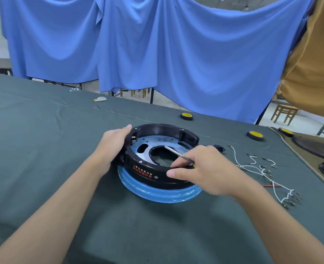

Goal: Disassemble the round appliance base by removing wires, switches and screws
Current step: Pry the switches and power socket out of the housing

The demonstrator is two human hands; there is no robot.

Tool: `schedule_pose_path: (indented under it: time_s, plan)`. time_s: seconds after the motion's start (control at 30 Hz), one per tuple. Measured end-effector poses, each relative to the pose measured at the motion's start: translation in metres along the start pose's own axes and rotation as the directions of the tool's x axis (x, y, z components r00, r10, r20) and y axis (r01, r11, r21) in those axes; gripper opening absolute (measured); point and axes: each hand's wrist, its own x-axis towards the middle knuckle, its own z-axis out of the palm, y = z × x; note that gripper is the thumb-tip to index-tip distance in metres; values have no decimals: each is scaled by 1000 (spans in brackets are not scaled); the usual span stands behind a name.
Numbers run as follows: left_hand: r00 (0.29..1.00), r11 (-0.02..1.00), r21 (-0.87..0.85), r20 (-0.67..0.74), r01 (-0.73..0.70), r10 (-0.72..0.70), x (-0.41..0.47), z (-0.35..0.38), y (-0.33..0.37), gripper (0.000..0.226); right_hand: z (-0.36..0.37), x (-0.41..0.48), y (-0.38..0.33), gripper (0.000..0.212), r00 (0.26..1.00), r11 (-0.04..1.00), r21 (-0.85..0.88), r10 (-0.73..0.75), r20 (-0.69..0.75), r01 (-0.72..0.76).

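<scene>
The round appliance base (pixel 157 176) lies in the middle of the green-covered table, a black plastic ring over a blue-filmed rim, with a metal plate inside. My left hand (pixel 112 143) grips the ring's left wall. My right hand (pixel 201 166) holds a screwdriver (pixel 173 151) whose metal shaft points up-left over the plate's central opening; its thumb rests near the ring's front edge. A bundle of white wires (pixel 260 170) with metal terminals lies loose on the cloth to the right. A black socket part (pixel 219 148) sits just behind my right hand.
Three yellow-topped black wheels (pixel 186 116) (pixel 255 135) (pixel 286 132) lie at the far right of the table. Dark parts rest on a tan mat (pixel 319 147) at the right edge. A thin red item (pixel 271 185) lies by the wires. Blue curtains hang behind.
</scene>
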Motion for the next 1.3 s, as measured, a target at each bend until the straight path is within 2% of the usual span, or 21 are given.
schedule_pose_path:
  time_s: [0.1,0.17,0.23,0.3,0.37,0.5,0.57,0.73,0.87,0.97,1.3]
  plan:
    - [997,1000,-9,-74,-8,7,-2,-1,-1,39,16,-1,-13,33,997,998,-31,-57,-60,55]
    - [997,1000,-23,-78,-1,0,1,-7,1,36,22,-3,-21,36,995,992,-85,-94,-44,90]
    - [1000,1000,-26,-29,-11,10,4,-13,1,33,18,-6,-30,36,993,993,-27,-117,27,118]
    - [999,999,6,22,-39,38,7,-17,-1,33,5,-4,-38,35,994,991,89,-104,29,101]
    - [997,998,15,43,-59,58,10,-19,-5,36,-7,1,-42,35,998,991,117,-65,21,62]
    - [994,997,10,80,-70,69,16,-20,-7,40,-12,30,-39,15,995,999,-40,-7,95,11]
    - [991,996,8,105,-86,85,18,-19,-7,42,-6,50,-35,15,995,991,-132,-9,98,22]
    - [982,993,-3,150,-118,117,21,-19,-12,45,13,83,-13,24,999,954,-298,37,-16,-40]
    - [969,985,-16,178,-170,171,22,-19,-14,36,25,90,-3,28,996,975,-224,-5,-86,-14]
    - [962,977,-37,171,-208,211,23,-19,-15,32,26,97,2,26,994,968,-250,-3,-111,-25]
    - [961,981,-61,194,-186,195,22,-16,-15,31,36,114,1,28,995,968,-249,-36,-88,13]
